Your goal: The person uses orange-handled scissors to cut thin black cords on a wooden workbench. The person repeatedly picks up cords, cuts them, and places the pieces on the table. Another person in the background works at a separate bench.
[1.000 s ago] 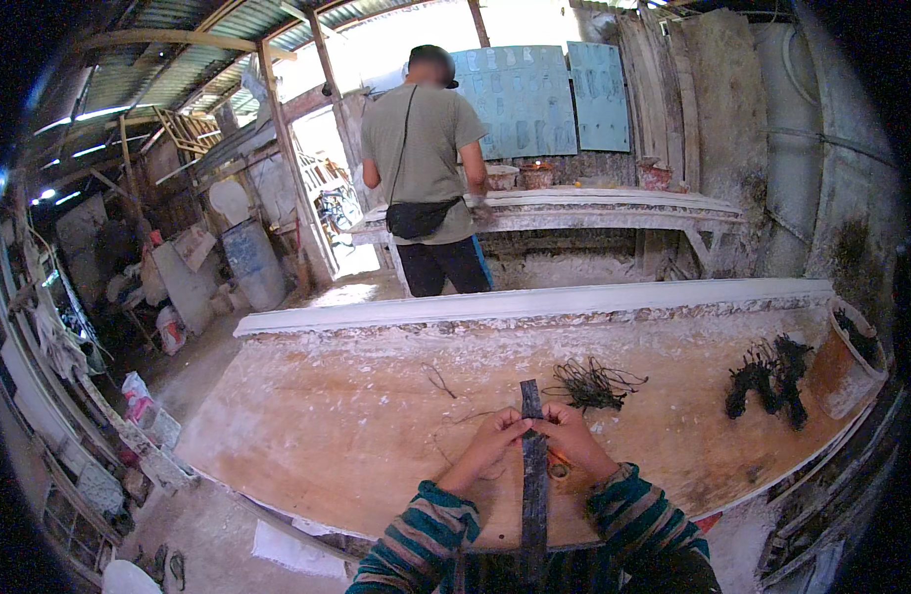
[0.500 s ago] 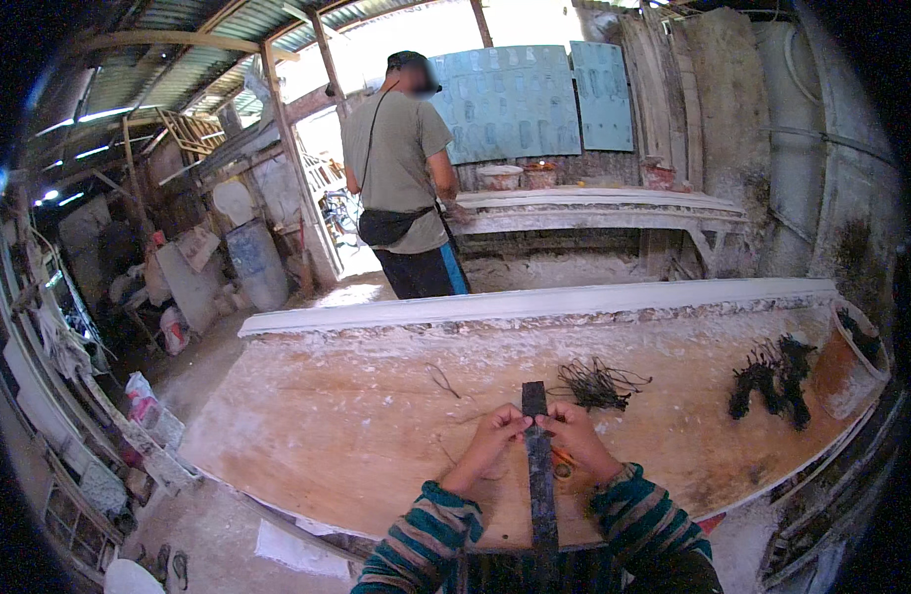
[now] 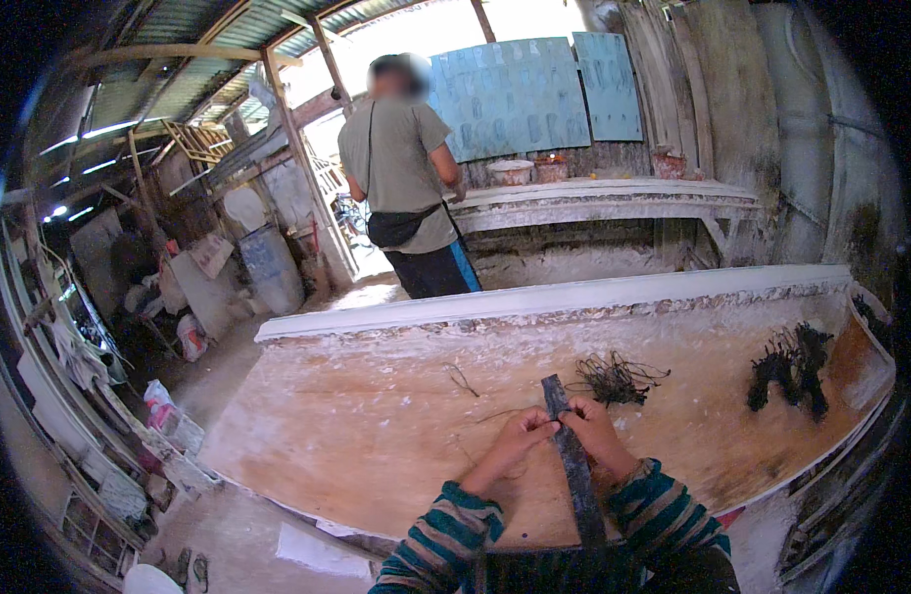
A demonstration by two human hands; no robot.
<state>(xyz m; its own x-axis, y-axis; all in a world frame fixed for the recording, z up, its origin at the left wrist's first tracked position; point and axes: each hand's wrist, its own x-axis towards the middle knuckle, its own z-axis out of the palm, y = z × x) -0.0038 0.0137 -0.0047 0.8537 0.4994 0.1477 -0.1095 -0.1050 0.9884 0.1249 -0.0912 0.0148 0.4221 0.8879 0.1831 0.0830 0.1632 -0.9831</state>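
A long, dark flat strip slants up from my lap over the near edge of the board. Close to its upper end, my left hand pinches at its left edge. My right hand pinches from the other side, and the fingertips of both hands nearly meet across the strip. Whether something thin is also held between them is too small to make out. Just beyond my right hand lies a loose tangle of thin black strands.
Thicker black bundles lie at the right, beside a stained bucket. A white molding runs along the far edge of the wooden board. Beyond it a person stands at another bench with tubs on it.
The view has shifted, and the strip now leans more to the left at its top. Both hands stay pinched near its upper end. An orange-handled tool beside the strip is now hidden.
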